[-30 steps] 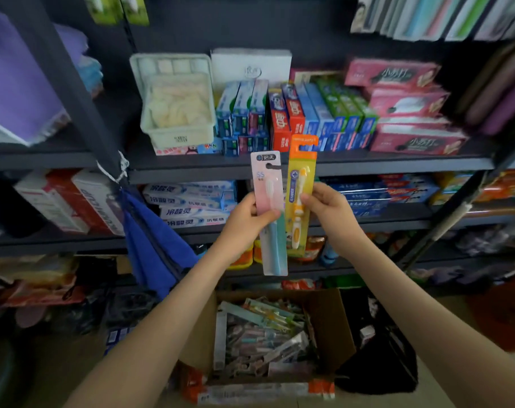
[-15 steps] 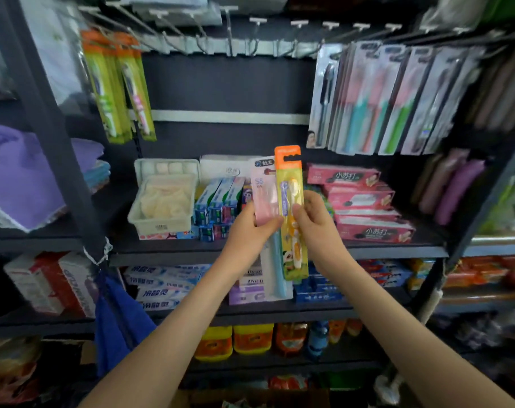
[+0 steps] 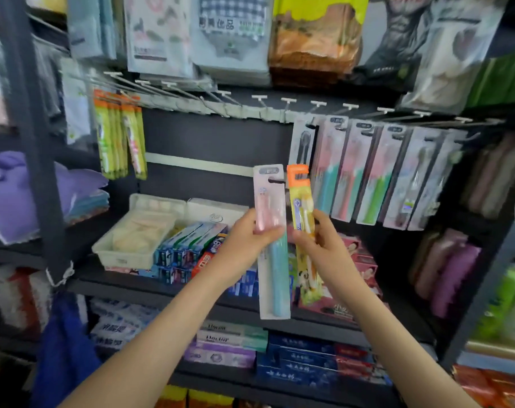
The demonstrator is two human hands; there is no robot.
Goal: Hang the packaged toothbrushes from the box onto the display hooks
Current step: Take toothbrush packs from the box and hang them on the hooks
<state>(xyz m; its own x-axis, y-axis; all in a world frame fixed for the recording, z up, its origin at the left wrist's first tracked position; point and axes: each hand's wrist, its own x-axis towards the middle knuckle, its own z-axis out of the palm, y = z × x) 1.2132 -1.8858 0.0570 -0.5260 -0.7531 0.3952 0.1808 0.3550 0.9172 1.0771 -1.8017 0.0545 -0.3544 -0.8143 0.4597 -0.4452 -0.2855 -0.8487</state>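
Dark shelving [image 3: 167, 287] carries toothpaste cartons [image 3: 188, 248]. A row of display hooks [image 3: 259, 98] runs across its upper rail. Pink-carded hanging packs [image 3: 368, 172] fill the right and yellow-green hanging packs [image 3: 117, 136] the left. Below the middle hooks, two packs are held upright side by side. The left hand [image 3: 244, 240] pinches the pink toothbrush pack [image 3: 268, 195]. The right hand [image 3: 321, 245] pinches the orange-topped toothbrush pack [image 3: 300, 198]. The hands are close together.

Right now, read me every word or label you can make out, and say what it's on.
"Doctor": purple-and-green toothpaste boxes.
Chinese characters, too blurred to read: checkered packet up top; white toothpaste boxes.
Print too blurred to read: pink toothbrush pack, yellow toothbrush pack.
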